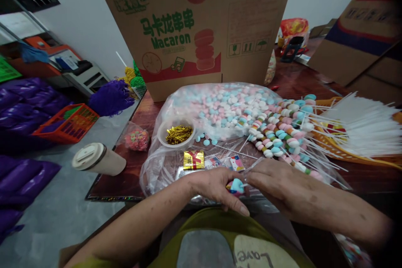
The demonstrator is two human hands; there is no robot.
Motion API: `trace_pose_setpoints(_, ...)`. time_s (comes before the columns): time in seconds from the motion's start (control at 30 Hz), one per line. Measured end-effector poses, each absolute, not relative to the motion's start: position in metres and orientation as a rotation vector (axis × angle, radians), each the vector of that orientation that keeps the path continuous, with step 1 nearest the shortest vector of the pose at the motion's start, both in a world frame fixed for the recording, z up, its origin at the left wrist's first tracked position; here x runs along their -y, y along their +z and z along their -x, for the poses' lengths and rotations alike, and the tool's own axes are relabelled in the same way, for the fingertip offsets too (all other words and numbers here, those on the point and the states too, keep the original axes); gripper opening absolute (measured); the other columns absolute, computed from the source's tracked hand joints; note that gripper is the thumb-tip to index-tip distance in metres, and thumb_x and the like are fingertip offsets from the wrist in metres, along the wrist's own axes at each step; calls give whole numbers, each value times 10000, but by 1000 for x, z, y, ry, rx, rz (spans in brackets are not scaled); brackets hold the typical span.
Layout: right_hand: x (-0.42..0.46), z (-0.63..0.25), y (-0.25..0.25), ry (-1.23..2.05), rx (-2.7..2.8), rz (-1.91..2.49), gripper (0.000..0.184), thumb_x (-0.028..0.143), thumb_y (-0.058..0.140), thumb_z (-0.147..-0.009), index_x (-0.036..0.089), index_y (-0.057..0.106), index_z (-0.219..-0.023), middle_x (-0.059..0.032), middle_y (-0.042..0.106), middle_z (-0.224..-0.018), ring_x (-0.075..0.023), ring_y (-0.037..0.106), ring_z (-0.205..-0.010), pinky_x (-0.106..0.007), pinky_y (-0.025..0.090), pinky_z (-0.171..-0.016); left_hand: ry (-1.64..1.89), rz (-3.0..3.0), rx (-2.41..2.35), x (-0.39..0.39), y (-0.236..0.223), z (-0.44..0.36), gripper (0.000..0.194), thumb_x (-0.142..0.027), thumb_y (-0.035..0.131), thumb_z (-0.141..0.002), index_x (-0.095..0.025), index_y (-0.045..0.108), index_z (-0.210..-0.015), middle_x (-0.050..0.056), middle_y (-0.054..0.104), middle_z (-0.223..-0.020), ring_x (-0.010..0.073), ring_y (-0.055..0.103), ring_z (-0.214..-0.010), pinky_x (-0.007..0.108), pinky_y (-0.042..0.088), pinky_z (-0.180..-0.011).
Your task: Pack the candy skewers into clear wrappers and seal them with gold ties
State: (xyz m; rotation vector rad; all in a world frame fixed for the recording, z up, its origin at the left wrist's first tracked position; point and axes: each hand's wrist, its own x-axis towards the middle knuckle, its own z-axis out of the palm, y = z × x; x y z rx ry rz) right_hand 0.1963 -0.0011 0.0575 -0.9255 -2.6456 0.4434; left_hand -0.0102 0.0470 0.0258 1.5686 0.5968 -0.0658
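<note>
While the left hand (221, 188) clamps a blue sweet (237, 186) near the worktop's (117, 182) front edge, the right hand (276, 182) adjoins, fingers together, grip unclear.

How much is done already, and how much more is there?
Lots of sweets are threaded on sticks, so those threaded sweets look done. The left hand holds a blue sweet with something colourful around it; the right hand is close beside it. Left to use, it seems: many loose sweets and a thick bunch of bare white sticks. I can't count them.
</note>
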Motion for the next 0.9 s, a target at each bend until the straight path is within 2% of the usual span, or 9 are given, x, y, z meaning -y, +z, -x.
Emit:
trace_pose_setpoints(0.2,-1,-207,65,441,2581,1058,191,64,389,-829,184,535,-802,-16,573,-684,-119,513,-595,-224,366,-552,316,-1689,-691,-47,19,26,336,-358,583,-781,-147,638,-1037,27,657,-887,138,576,-785,239,449,-729)
trace_pose_setpoints(0.27,0,-209,65,449,2570,1087,190,61,392,-826,189,515,-757,-5,559,-655,-110,495,-562,-218,354,-531,465,-1650,-706,-44,14,28,335,-368,545,-808,-125,659,-1010,64,675,-935,156,596,-825,257,460,-760)
trace_pose_setpoints(0.4,1,-210,63,409,2524,1064,183,64,406,-817,192,534,-849,-9,577,-690,-119,527,-613,-221,370,-562,679,-1673,-763,-40,10,24,316,-358,538,-811,-102,681,-929,93,685,-922,160,610,-825,266,471,-762)
trace_pose_setpoints(0.5,2,-207,64,346,2519,1053,237,45,385,-798,188,538,-910,-28,603,-729,-134,554,-650,-232,382,-577,665,-1702,-849,-40,18,18,310,-374,562,-788,-111,671,-912,70,681,-853,140,608,-756,250,474,-706)
trace_pose_setpoints(0.57,3,-205,65,318,2551,1075,239,33,376,-774,182,540,-863,-29,597,-695,-136,541,-607,-235,365,-541,603,-1789,-916,-41,26,14,272,-373,591,-754,-116,669,-800,49,664,-755,127,585,-678,236,461,-640)
trace_pose_setpoints(0.67,4,-200,59,279,2590,1137,241,16,374,-732,174,537,-811,-31,587,-680,-144,519,-589,-246,345,-526,493,-2067,-886,-42,34,10,133,-239,578,-719,-134,644,-670,37,645,-714,131,564,-680,239,433,-648)
trace_pose_setpoints(0.73,4,-198,52,241,2598,1177,265,7,376,-705,167,543,-832,-38,592,-706,-154,523,-617,-255,350,-545,422,-2231,-887,-41,35,9,106,-166,541,-691,-150,645,-691,34,649,-748,143,562,-715,254,417,-681)
trace_pose_setpoints(0.9,4,-191,42,194,2582,1135,351,9,370,-647,164,564,-895,-42,608,-730,-153,523,-626,-261,371,-564,304,-2442,-1075,-37,26,10,96,-174,486,-711,-165,582,-720,35,606,-770,165,517,-743,297,361,-711)
